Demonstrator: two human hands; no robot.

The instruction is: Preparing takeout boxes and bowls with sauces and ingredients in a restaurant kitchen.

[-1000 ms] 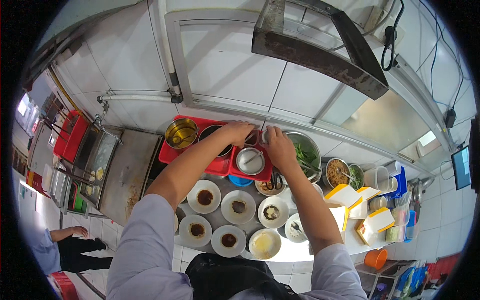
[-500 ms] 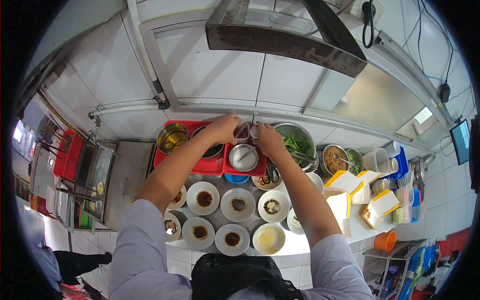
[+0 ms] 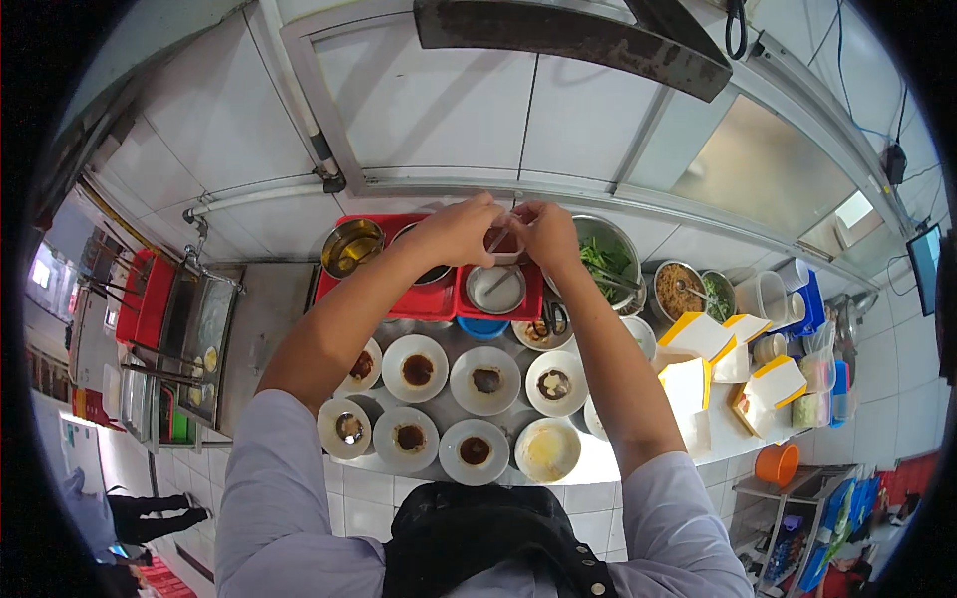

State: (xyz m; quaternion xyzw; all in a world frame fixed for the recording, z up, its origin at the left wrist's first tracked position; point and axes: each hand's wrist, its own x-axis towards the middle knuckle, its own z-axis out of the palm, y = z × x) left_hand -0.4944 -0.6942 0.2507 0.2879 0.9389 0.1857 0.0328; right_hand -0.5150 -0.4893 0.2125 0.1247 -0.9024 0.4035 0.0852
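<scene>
Both my hands meet over the red tray, at a small clear plastic container (image 3: 504, 245) with reddish-brown contents and a thin handle slanting across it. My left hand (image 3: 466, 231) is closed at the container's left rim. My right hand (image 3: 544, 236) is closed at its right side with fingertips pinched near the left hand's; what they pinch is hidden. Just below sits a bowl of white powder (image 3: 495, 290) with a spoon in it, on the red tray (image 3: 429, 299). A pot of yellow oil (image 3: 352, 247) stands on the tray's left end, and a dark pot (image 3: 436, 271) is partly behind my left forearm.
Several white bowls (image 3: 485, 379) holding dark sauce line the steel counter's front. Black-handled scissors (image 3: 554, 321) lie by the right forearm. Right of it are a steel bowl of greens (image 3: 605, 261), a bowl of brown crumbs (image 3: 680, 289) and open yellow-edged boxes (image 3: 778, 391). A dark metal bracket (image 3: 568, 38) overhangs.
My hands have come closer together over the clear container, the right moving up and toward the left. The view has shifted slightly, so the bowls appear higher.
</scene>
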